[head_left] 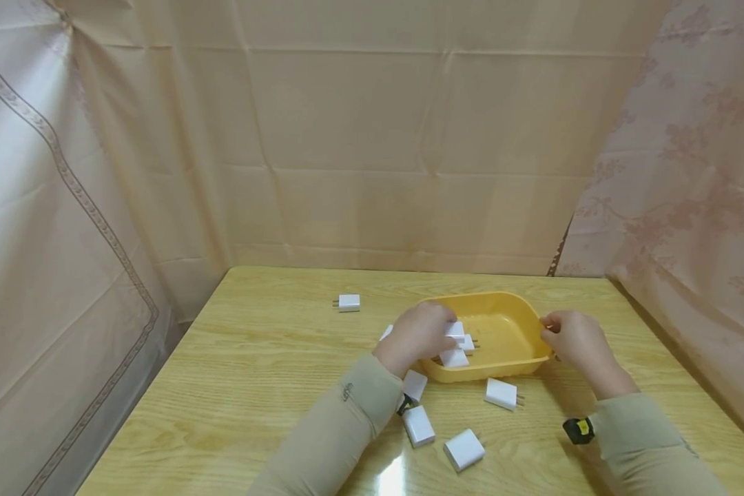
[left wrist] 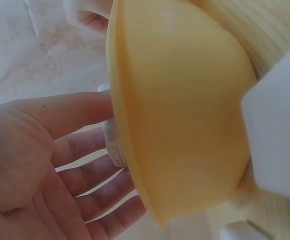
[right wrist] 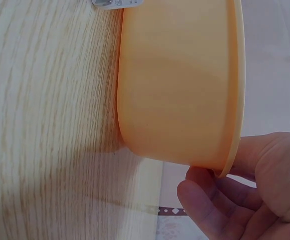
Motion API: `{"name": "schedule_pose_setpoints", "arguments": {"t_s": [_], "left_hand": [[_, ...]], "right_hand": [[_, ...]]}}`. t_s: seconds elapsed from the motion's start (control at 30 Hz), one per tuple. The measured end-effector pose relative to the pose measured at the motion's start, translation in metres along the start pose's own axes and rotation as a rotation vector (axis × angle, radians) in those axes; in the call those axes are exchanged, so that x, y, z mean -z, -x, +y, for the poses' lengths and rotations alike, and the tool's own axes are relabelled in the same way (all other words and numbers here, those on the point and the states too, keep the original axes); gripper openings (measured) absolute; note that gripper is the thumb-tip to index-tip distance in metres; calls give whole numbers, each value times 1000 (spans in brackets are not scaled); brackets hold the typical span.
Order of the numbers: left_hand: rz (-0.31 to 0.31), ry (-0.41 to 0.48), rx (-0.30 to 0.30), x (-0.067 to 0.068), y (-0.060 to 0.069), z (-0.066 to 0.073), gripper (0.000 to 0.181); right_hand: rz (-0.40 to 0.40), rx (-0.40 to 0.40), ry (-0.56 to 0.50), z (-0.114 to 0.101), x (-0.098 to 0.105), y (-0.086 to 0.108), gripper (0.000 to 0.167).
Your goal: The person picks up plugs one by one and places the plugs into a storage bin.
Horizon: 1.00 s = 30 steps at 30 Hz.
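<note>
A yellow basin [head_left: 513, 331] stands on the table's right half, several white plug adapters [head_left: 455, 357] inside its left end. My left hand [head_left: 417, 335] reaches over the basin's left rim; in the left wrist view the thumb and fingers of the left hand [left wrist: 59, 165] pinch a white adapter [left wrist: 112, 145] beside the rim. At the basin's right end my right hand [head_left: 579, 344] grips the rim; the right wrist view shows the right hand [right wrist: 245, 190] with its thumb at the inner side and curled fingers under the basin's edge [right wrist: 238, 90].
On the wooden table [head_left: 235, 386], a white adapter [head_left: 349, 303] lies at the back left of the basin. More lie in front of it: one [head_left: 501, 394] near the basin, one [head_left: 465, 450] nearer the front, one [head_left: 419, 426] by the left sleeve. Cloth [head_left: 359, 138] hangs behind.
</note>
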<state>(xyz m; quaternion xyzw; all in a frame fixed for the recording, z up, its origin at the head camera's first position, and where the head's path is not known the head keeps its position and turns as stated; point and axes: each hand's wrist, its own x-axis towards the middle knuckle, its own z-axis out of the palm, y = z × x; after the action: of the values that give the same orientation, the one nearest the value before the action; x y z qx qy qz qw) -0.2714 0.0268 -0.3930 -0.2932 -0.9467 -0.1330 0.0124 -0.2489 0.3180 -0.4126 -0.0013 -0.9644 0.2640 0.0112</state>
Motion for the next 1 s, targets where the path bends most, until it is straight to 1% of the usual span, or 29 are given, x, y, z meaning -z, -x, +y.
{"name": "schedule_pose_setpoints", "arguments": {"t_s": [0.17,0.4,0.5,0.67,1.0], "left_hand": [[-5,-4,5,-3,-1,2,33],[-7,-18,-1,-7,-3,4,28],[-13,-16,-2,-6,-2,6,29],[-31,-10,23,-5,0,9,34],[-44,-6,41,-4,-1,9,36]], "right_hand": [[-13,-7,-6,0,0,0,36],[-7,-6,-2,1,-1,0,36],[-5,1,0,1,-1,0,36],[-5,10,4,1,0,0,35],[-7,11,2,0,0,0,36]]}}
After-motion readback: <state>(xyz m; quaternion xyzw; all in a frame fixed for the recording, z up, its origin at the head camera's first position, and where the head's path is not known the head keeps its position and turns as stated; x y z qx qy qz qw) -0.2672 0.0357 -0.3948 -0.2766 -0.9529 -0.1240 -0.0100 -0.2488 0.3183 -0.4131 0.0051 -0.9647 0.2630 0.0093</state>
